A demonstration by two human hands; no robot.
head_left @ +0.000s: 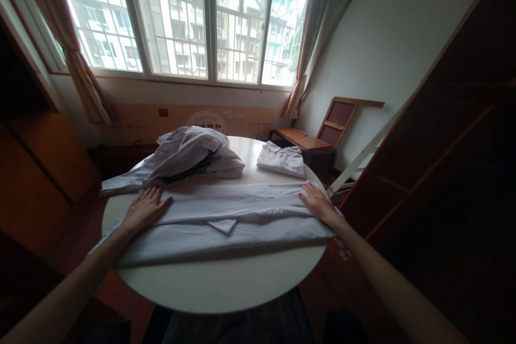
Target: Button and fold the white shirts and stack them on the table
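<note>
A long white garment [242, 207], perhaps a shirt or coat, lies folded lengthwise across a round white table [217, 290]. A small triangular flap of cloth [224, 225] sticks out near its middle. My left hand [147, 208] rests flat on the garment's left part, fingers outstretched. On the right end lies my right hand [316, 201], palm down with its fingers apart. Behind the garment is a crumpled heap of white clothes [193, 153] with something dark showing in its folds. A neatly folded white garment [281, 158] sits at the back right of the table.
Beyond the table a wooden chair [338, 118] stands by the wall. A long cardboard box [149, 121] leans under the barred window [173, 27]. A dark red wooden panel [435, 118] rises close on the right, and an orange-brown cabinet [44, 172] stands left.
</note>
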